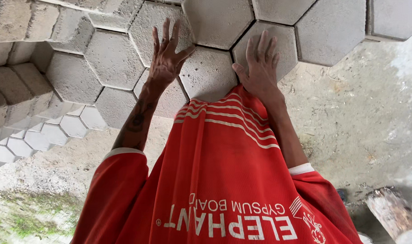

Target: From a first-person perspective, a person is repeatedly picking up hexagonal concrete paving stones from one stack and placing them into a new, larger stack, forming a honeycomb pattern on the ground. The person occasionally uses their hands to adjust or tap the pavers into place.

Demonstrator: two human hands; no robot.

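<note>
Both hands lie flat on one hexagonal paver, left hand beside right hand.

The way ahead is blocked by close-set hexagonal concrete blocks, with only thin seams left between them. Open concrete floor is left at the right, bounded by a log.

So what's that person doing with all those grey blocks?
A person in a red shirt has both hands flat on stacked grey six-sided concrete blocks. The left hand presses one block, the right hand another beside it. More stacked blocks stand further left, and a wooden log lies on the concrete floor.
</note>
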